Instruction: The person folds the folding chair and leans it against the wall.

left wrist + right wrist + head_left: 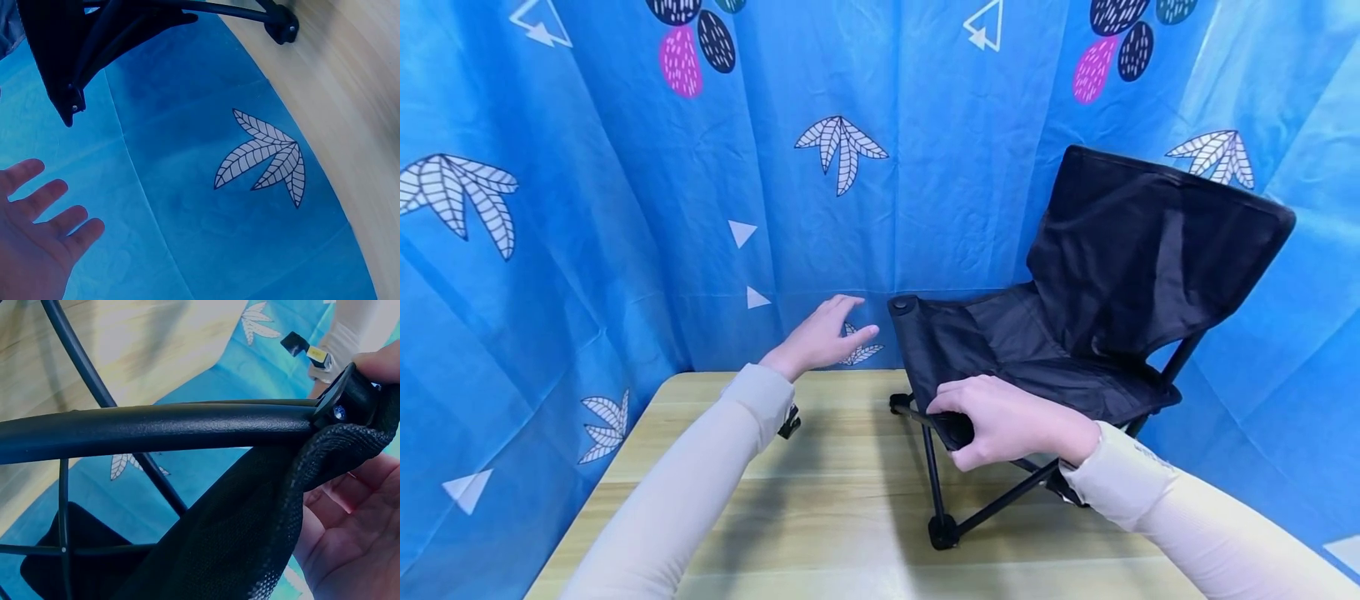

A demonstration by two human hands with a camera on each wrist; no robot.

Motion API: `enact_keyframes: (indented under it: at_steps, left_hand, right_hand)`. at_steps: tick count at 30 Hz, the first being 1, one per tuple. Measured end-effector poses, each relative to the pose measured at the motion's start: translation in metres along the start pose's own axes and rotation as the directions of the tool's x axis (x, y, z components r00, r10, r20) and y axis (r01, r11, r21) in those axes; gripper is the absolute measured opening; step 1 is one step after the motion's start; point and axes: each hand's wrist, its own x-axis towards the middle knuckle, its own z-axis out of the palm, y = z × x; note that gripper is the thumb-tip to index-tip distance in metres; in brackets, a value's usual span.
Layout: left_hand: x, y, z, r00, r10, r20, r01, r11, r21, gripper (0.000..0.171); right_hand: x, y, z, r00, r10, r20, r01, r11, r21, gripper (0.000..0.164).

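Observation:
A black folding chair (1000, 342) stands unfolded on the right part of the wooden table, its backrest (1157, 250) towards the right. My right hand (1007, 421) grips the near front corner of its seat; in the right wrist view the thumb and fingers hold the fabric and the plastic corner cap (350, 400) where a metal tube (187, 428) ends. My left hand (820, 333) hovers left of the seat's far front corner, apart from it. Its fingers (50, 194) are spread and hold nothing.
The wooden table (820, 517) lies under the chair. Blue patterned curtains (820, 233) hang behind and at both sides. The chair's crossed legs (1000, 504) and black feet (943, 531) rest on the tabletop near its middle.

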Motion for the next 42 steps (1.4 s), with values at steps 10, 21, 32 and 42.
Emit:
enact_keyframes:
  at_steps: [10, 21, 32, 42]
  left_hand:
    - [0.011, 0.002, -0.006, 0.999, 0.027, -0.036, -0.029, 0.999, -0.039, 0.071]
    - [0.022, 0.001, -0.003, 1.0, 0.008, -0.024, -0.009, 0.998, -0.065, 0.073]
    - [0.033, -0.005, 0.001, 0.999, -0.044, -0.008, 0.043, 0.993, -0.112, 0.075]
    - [0.047, -0.006, 0.006, 0.999, -0.029, 0.022, 0.032, 0.991, -0.127, 0.074]
  right_hand:
    - [0.003, -0.006, 0.001, 0.999, -0.035, 0.011, 0.035, 0.999, -0.009, 0.046]
    - [0.003, -0.006, 0.003, 0.998, -0.041, 0.044, 0.041, 0.999, 0.007, 0.049]
    - [0.004, -0.008, 0.003, 0.996, -0.075, 0.051, 0.074, 0.997, 0.031, 0.052]
    - [0.004, -0.01, 0.003, 0.994, -0.093, 0.064, 0.091, 0.995, 0.038, 0.053]
